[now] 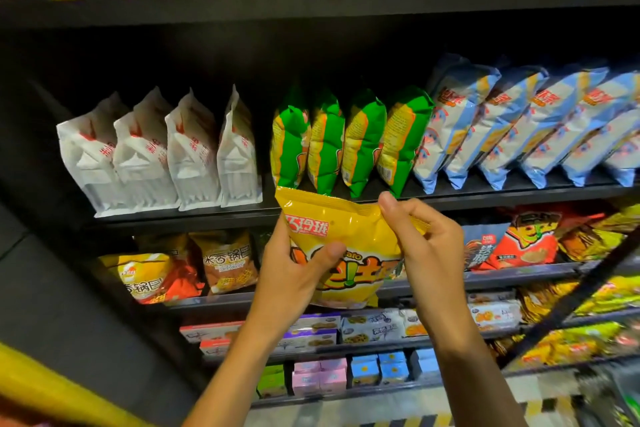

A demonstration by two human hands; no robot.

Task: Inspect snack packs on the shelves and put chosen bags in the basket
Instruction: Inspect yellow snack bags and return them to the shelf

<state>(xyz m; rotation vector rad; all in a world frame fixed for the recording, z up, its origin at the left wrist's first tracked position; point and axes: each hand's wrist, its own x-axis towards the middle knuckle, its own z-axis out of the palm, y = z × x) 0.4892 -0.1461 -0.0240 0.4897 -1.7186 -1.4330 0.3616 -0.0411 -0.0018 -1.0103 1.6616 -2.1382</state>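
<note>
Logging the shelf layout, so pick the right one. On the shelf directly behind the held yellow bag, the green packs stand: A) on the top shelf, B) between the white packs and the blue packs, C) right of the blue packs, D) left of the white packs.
B: the green packs stand with the white packs to their left and the blue packs to their right.

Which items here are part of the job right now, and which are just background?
In play:
- yellow chip bag, held up in front of the shelves
- left hand, gripping its lower left side
- right hand, pinching its upper right corner

Background:
- green bags
- white bags
- light blue bags
- small boxes on the low shelf

No basket in view.
</note>
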